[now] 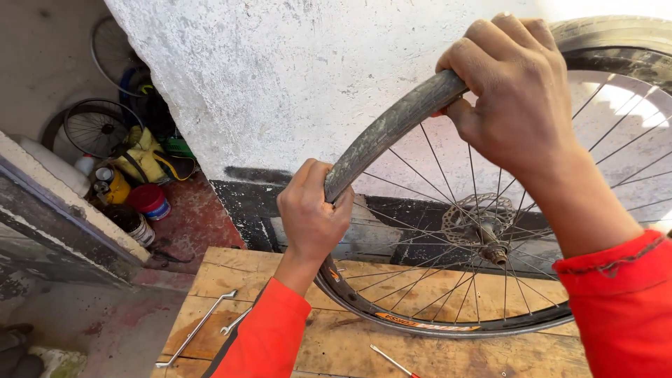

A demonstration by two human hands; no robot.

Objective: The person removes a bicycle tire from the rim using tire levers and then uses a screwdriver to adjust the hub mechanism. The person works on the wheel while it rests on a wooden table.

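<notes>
A bicycle wheel stands upright on a wooden bench (231,269), with thin spokes, a dark rim (434,323) and a hub with a disc rotor (483,224). A worn grey tyre (392,126) runs over the top of the rim. My left hand (311,210) grips the tyre at its left side, fingers wrapped over it. My right hand (514,87) clamps the tyre higher up, near the top, thumb underneath. Both sleeves are red.
A metal wrench (199,325) and a smaller spanner (236,320) lie on the bench's left part; a thin red-handled tool (392,360) lies at the front. A rough white wall (280,77) stands behind. Tins, bottles and spare wheels (98,126) sit on the floor at left.
</notes>
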